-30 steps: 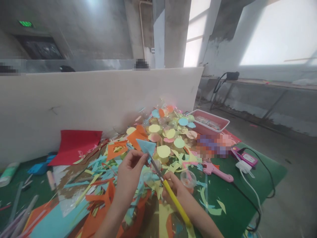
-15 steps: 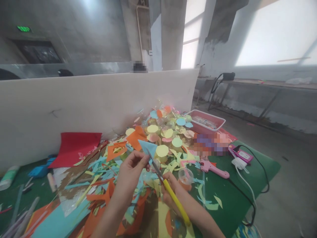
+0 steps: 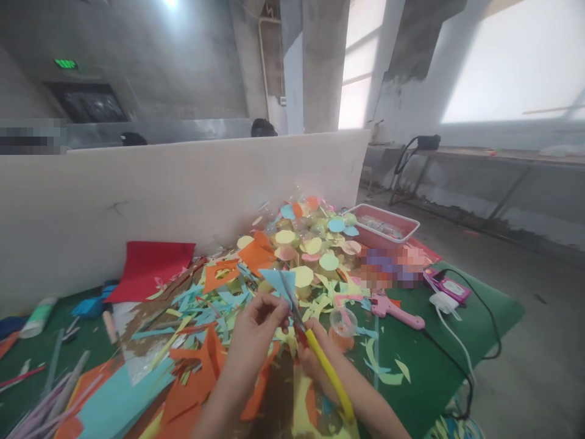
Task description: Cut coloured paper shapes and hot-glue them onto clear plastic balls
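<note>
Pinched in my left hand (image 3: 262, 320) is a small light-blue piece of paper (image 3: 273, 279), its pointed top part showing above the fingers. My right hand (image 3: 315, 350) is closed on a pair of scissors with yellow handles (image 3: 325, 360). The metal blades reach up to the blue paper and lie over its right side. Whether they are cutting through it I cannot tell. Just behind the paper sits a pale-yellow paper disc (image 3: 302, 277) in a pile of cut discs and clear plastic cups. Paper scraps in blue, orange and yellow lie around both hands.
A pink glue gun (image 3: 397, 312) with a black cord lies right on the green tabletop (image 3: 411, 378), near a pink power adapter (image 3: 452, 289). Behind stands a pink basket (image 3: 406, 235). A white partition (image 3: 183, 195) borders the back; a red sheet (image 3: 155, 271) lies left.
The whole view has shifted slightly, so most things sit a little further right. The scissor blades now lie across the blue paper, more upright than before. Both hands keep their hold.
</note>
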Demonstrator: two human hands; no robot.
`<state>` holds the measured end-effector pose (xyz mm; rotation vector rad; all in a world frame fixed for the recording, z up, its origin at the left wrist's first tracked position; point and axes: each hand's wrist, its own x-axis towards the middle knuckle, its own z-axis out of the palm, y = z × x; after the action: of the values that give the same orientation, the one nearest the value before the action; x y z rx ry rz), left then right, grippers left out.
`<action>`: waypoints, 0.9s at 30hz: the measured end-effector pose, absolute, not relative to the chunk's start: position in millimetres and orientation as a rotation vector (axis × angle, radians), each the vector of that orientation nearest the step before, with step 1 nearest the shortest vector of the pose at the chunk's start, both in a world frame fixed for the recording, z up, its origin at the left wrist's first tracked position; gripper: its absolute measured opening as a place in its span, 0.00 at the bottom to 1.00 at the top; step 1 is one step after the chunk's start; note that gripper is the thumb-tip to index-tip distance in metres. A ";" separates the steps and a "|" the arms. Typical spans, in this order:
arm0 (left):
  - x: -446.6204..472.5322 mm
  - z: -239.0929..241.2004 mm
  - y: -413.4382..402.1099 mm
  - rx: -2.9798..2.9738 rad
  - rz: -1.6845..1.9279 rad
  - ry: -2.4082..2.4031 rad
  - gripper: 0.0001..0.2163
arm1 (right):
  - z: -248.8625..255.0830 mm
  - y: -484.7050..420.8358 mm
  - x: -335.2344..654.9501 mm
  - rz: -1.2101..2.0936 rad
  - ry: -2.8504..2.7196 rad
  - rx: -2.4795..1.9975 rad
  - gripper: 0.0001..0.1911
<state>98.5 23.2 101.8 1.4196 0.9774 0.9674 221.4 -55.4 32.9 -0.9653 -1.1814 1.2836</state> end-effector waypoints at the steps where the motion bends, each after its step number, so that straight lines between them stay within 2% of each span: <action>1: 99.7 100.7 20.0 1.427 0.953 0.977 0.14 | 31.0 -55.3 220.5 1.284 -1.140 -0.960 0.30; 7: 95.9 103.5 11.9 1.441 0.979 1.040 0.13 | 19.3 -61.1 222.9 1.238 -1.126 -1.008 0.31; 13: 89.4 103.0 7.2 1.407 1.059 1.113 0.13 | 31.4 -73.5 224.4 1.247 -1.194 -1.132 0.33; 22: 82.4 87.9 -4.5 1.350 1.143 1.217 0.15 | 27.0 -75.8 223.6 1.424 -1.244 -1.113 0.32; 27: 79.6 81.6 -8.7 1.324 1.243 1.284 0.17 | 21.9 -73.9 220.5 1.415 -1.259 -1.120 0.31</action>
<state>79.6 -8.7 81.6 1.3243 1.2837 1.2427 220.5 -73.9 21.9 -1.1198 -1.2587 1.4150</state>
